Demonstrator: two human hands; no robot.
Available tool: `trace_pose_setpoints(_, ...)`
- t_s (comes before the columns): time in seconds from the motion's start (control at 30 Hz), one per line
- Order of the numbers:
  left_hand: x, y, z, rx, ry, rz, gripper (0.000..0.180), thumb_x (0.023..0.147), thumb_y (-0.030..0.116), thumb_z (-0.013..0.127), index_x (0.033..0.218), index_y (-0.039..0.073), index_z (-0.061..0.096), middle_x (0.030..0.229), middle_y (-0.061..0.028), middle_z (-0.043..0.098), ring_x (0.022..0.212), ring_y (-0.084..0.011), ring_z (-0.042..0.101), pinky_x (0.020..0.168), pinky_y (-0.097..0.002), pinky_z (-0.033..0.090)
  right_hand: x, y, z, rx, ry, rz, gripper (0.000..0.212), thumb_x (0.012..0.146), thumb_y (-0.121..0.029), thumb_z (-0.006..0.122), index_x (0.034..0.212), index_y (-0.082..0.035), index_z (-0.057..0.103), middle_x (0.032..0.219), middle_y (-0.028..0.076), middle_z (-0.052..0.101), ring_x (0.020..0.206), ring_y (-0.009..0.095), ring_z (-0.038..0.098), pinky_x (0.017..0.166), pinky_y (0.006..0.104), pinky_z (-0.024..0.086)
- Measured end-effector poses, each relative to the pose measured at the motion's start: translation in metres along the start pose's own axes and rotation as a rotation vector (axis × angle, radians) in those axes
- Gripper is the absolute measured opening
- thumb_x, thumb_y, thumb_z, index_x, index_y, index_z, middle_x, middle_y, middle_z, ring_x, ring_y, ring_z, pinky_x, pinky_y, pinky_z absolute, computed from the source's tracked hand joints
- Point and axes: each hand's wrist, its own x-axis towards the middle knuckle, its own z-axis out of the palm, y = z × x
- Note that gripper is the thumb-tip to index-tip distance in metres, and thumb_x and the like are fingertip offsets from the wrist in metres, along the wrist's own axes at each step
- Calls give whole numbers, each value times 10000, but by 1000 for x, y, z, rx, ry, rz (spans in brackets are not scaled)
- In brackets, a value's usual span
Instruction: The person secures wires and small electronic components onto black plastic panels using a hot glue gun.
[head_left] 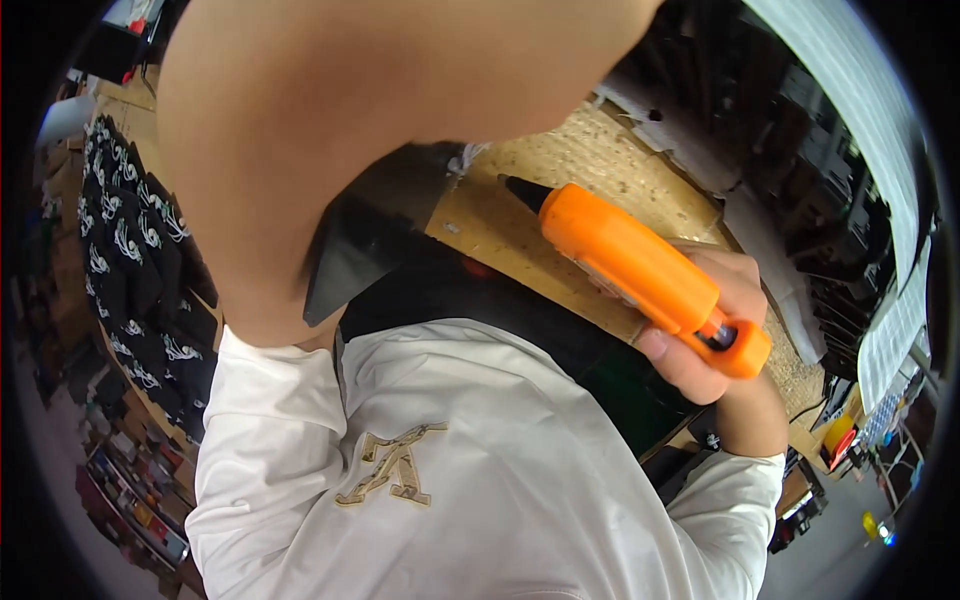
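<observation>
An orange hot glue gun (630, 260) with a black nozzle is in my right hand (735, 290). My fingers wrap round its body from below and from the right, and the nozzle points up and left over the worktop (590, 165). My bare left arm (260, 150) rises from its white sleeve and fills the upper left, very close and blurred. The fingers of my left hand do not show. Partly behind that arm is a flat, stiff black piece (375, 230) with a bit of white string (465, 157) at its far end. I cannot tell whether my left hand touches it.
Many black pieces with white strings (130, 240) lie spread at the left. Dark stacked items (790, 120) stand at the far right, below a hanging white sheet (870, 100). A yellow and red roll (840, 440) is at the right edge. Shelving (125, 490) with small goods shows at lower left.
</observation>
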Motion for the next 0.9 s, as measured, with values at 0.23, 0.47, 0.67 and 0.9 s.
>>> trace_pose_setpoints(0.23, -39, 27, 3, -36, 8, -56, 115, 707, 68, 640, 778, 5, 704, 770, -160, 687, 734, -322, 666, 678, -353, 539, 0, -18, 19, -188, -14, -139, 243, 669, -128, 787, 842, -23, 653, 677, 60, 627, 535, 202, 608, 483, 269, 470)
trace_pose_setpoints(0.47, -35, 16, 6, -96, 17, -19, 109, 707, 73, 647, 773, 4, 701, 768, -157, 686, 727, -322, 664, 669, -351, 537, -3, -17, 27, -288, 35, -123, 214, 662, -127, 792, 792, -38, 648, 595, 28, 561, 462, 180, 552, 428, 268, 419)
trace_pose_setpoints(0.67, -15, 20, -3, -113, 27, 11, 106, 707, 77, 653, 768, 3, 698, 766, -156, 685, 721, -321, 662, 661, -349, 535, -6, -14, 25, -275, 53, -127, 193, 660, -133, 791, 755, -49, 645, 561, 24, 527, 440, 181, 526, 410, 274, 397)
trace_pose_setpoints(0.9, 2, -70, -15, -154, 88, 108, 104, 707, 82, 660, 762, 1, 694, 763, -154, 684, 713, -321, 660, 652, -347, 533, 5, -6, 27, -261, 65, -71, 193, 649, -139, 777, 713, -56, 615, 551, 28, 514, 427, 193, 509, 399, 288, 387)
